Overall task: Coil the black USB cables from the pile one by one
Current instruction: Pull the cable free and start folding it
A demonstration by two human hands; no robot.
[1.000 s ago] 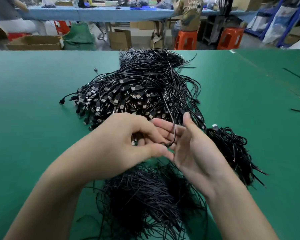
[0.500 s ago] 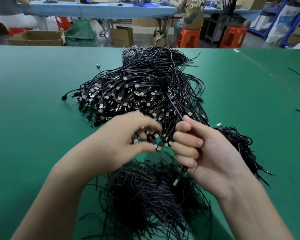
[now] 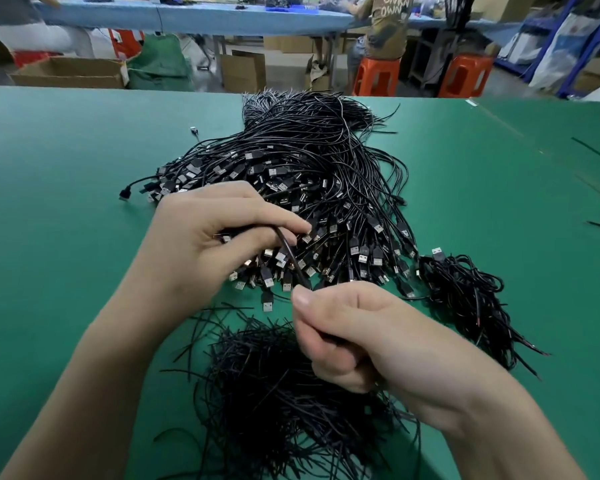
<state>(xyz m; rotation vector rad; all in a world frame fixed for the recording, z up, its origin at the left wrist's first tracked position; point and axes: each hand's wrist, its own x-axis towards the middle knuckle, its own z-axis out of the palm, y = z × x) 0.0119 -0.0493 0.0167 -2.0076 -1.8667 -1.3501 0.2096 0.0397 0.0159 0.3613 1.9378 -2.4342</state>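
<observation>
- Now one thin, glossy black USB cable [image 3: 289,252] arcs between both hands.
- Both grips pinch it: left hand [image 3: 219,233] above, right hand [image 3: 371,341] below.

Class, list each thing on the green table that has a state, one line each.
left hand: grips held cable
right hand: fingers curled round held cable
held cable: stretched between both hands, uncoiled
cable pile: loose, uncoiled heap
looped cables: heaped at right
thin strands: loose heap nearest
</observation>
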